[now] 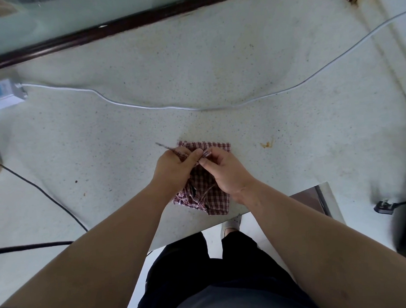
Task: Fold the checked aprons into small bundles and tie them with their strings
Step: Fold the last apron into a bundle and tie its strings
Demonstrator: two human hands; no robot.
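Tying of the bundle, seen from above. The checked apron (211, 200), already folded into a small oblong bundle, lies flat on the pale speckled surface (217, 82) just inside its near edge, directly before the person, its long side running away from that edge. Over its far half the two hands meet, touching. The left hand (172, 169) has its fingers curled and pinches the string (164, 146) between thumb and forefinger, the free end poking out past the knuckles toward the far left. The right hand (226, 173) pinches the same tie, or its partner, just beside the left thumb, with the other fingers curled under. Whether a first crossing has been made beneath the fingertips cannot be told, since the hands cover it. The step in hand is judged to be the knot. To do it well, draw both ends outward and level with the surface, not upward, so that the folds are not lifted open. Rest the heels of the hands on the cloth while the crossing is cinched. Take up first the slack that lies across the near half of the bundle, since looseness there would let it spring apart, and finish snug against the cloth. Beyond the bundle, toward the right edge, is a small orange stain (266, 145). Farther off, a white cable (171, 107) curves across the middle to a power strip (1, 96) at the left edge.
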